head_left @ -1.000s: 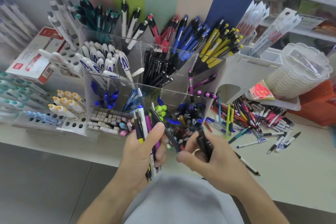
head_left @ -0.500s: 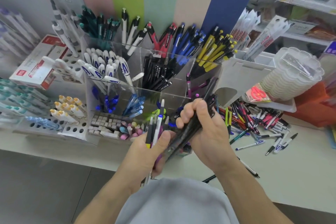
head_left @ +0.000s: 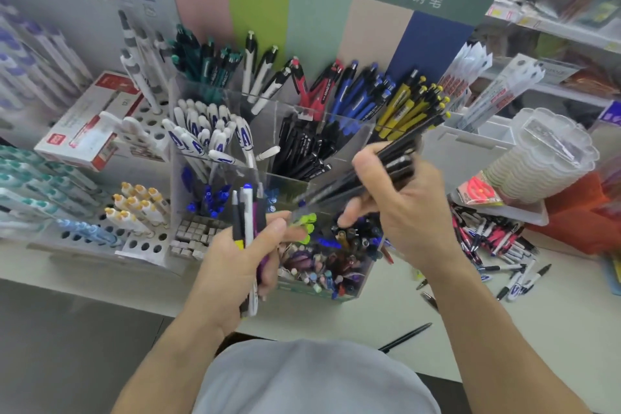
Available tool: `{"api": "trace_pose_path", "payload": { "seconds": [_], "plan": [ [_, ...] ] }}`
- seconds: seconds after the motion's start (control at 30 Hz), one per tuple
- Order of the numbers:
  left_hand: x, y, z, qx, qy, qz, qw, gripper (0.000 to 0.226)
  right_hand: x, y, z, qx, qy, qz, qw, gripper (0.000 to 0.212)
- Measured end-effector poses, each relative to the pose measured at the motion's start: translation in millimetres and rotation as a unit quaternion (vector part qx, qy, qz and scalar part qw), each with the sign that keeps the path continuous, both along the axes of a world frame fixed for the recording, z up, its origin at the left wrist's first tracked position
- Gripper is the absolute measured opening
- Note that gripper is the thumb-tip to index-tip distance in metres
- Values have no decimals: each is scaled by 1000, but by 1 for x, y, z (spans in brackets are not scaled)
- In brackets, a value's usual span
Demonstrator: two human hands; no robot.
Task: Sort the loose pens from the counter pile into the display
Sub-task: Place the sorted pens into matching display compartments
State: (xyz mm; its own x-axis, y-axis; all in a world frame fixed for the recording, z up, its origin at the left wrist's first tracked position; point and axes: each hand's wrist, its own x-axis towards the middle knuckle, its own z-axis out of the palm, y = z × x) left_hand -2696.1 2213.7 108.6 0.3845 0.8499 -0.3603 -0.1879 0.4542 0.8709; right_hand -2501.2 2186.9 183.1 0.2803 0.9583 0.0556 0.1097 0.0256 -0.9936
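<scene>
My left hand (head_left: pixel 240 265) grips a small bunch of mixed pens (head_left: pixel 247 222), white, black, yellow and purple, upright in front of the clear acrylic display (head_left: pixel 364 131). My right hand (head_left: pixel 403 208) holds a bundle of black pens (head_left: pixel 391 166) slanted over the display's middle-right compartments, close to the black pens (head_left: pixel 302 151) standing there. The loose pen pile (head_left: pixel 487 239) lies on the counter to the right. One black pen (head_left: pixel 405 337) lies alone near the counter's front edge.
The display's compartments hold white-blue, teal, red, blue and yellow pens. Perforated white pen racks (head_left: pixel 141 239) and a red-white box (head_left: pixel 87 124) stand at the left. A stack of clear plastic trays (head_left: pixel 544 158) and an orange object (head_left: pixel 584 212) sit at the right.
My right hand has lifted with the black pens from low near my left hand up and right over the display. My left hand stayed about where it was with its bunch.
</scene>
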Motion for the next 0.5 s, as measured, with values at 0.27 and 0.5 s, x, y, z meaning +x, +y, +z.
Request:
{"api": "trace_pose_path", "payload": {
  "seconds": [0.27,0.5],
  "plan": [
    [-2,13,-4,-2,-7,64,998,22,-8,60,-24,71,-283,-10,956,13],
    [-3,16,-7,-26,-16,54,998,28,-32,63,-57,67,-405,-173,895,66]
  ]
}}
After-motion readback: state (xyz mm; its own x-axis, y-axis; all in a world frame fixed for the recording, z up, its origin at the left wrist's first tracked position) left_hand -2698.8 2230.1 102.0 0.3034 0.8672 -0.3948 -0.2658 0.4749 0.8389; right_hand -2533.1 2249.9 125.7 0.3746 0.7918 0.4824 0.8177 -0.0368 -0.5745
